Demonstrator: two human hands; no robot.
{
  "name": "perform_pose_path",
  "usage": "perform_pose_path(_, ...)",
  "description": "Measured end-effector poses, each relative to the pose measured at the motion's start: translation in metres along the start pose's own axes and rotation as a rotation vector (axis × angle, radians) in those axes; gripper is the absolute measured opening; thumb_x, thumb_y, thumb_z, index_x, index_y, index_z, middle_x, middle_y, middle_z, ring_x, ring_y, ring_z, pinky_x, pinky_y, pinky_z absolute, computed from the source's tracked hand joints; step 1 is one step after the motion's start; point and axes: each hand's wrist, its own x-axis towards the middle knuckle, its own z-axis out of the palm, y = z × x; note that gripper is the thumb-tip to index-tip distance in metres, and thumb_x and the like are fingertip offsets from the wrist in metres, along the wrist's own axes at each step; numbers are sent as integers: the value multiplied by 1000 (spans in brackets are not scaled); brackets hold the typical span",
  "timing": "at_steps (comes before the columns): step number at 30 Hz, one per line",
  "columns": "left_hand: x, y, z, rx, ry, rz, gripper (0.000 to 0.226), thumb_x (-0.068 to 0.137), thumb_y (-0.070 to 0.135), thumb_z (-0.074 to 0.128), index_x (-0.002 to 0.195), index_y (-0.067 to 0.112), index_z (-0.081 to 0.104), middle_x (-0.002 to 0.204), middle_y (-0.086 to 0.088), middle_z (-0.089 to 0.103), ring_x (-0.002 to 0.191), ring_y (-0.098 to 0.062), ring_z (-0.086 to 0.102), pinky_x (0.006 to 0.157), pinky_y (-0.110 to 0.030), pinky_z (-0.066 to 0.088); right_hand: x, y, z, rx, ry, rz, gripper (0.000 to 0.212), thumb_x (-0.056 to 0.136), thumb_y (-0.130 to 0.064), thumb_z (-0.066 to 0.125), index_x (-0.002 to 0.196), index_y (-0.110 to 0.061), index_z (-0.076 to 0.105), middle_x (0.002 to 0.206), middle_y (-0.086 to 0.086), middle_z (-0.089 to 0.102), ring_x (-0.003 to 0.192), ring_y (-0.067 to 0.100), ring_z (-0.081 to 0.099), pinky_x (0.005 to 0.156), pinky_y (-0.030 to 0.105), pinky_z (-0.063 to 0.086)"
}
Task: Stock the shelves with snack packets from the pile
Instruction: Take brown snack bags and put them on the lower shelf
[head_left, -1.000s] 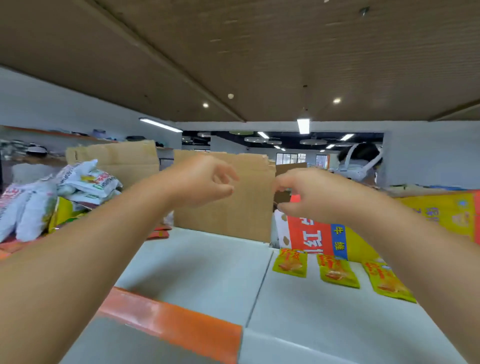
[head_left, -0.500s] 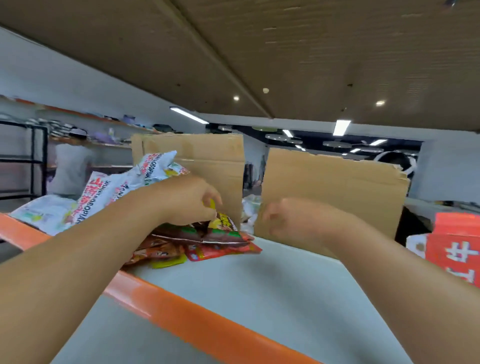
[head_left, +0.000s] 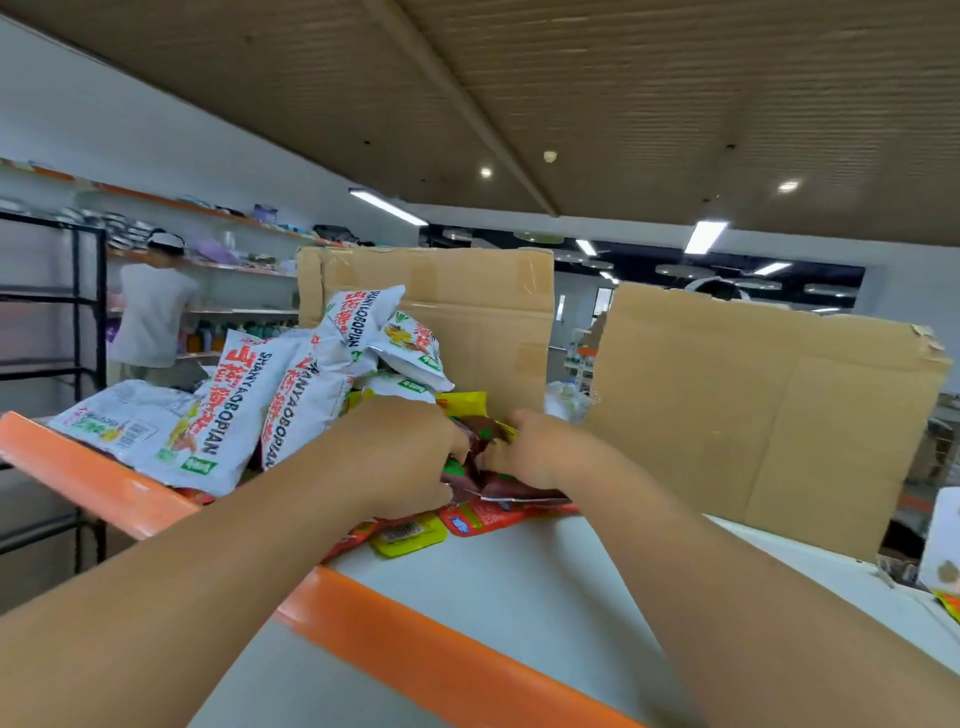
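Note:
A pile of snack packets lies on the grey shelf (head_left: 519, 587) at the left. On top are large white packets (head_left: 244, 415) with red lettering. Small dark red packets (head_left: 511, 488) sit at the pile's right end, above flat red and yellow packets (head_left: 415, 532). My left hand (head_left: 400, 457) and my right hand (head_left: 540, 452) meet on the dark red packets, fingers curled into them. Which packets each hand grips is partly hidden by the knuckles.
An orange shelf rail (head_left: 395, 634) runs diagonally below my arms. Two upright cardboard sheets (head_left: 753, 415) stand behind the pile. A person in white (head_left: 150, 312) stands at far shelving on the left, beside a black rack (head_left: 78, 312).
The view swung left from the yellow packets to the pile. Both hands moved from mid-air down onto the pile and closed on the dark red packets.

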Motion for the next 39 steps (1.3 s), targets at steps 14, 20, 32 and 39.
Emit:
perform_pose_path(14, 5, 47, -35, -494, 269, 22, 20, 98, 20, 61, 79, 25, 60, 76, 5, 63, 68, -9, 56, 60, -29, 43, -71, 86, -81, 90, -109, 88, 51, 89, -18, 57, 133, -40, 46, 59, -8, 66, 47, 12, 61, 51, 24, 51)
perform_pose_path(20, 19, 130, -40, -630, 415, 204, 17, 96, 18, 61, 81, 27, 59, 82, 11, 55, 82, -4, 51, 67, -22, 38, -109, 150, -108, 23, 45, 135, 54, 92, -18, 57, 142, -31, 44, 74, -3, 65, 54, 14, 61, 46, 23, 49)
perform_pose_path(32, 38, 235, -33, -571, -100, 0, 53, 93, 68, 53, 136, 39, 54, 128, 15, 58, 121, -15, 55, 99, -31, 45, -155, 245, -71, -67, -201, 42, 61, 79, -60, 64, 133, -36, 50, 119, -3, 62, 106, 24, 63, 84, 40, 57)
perform_pose_path(39, 45, 260, -9, -277, -276, -72, 90, 89, 67, 49, 162, 37, 4, 171, 4, 0, 157, -28, 3, 123, -46, 20, -147, 239, -32, -71, -144, -17, 74, 90, -62, 56, 149, -23, 35, 148, 9, 37, 128, 33, 47, 99, 41, 43)
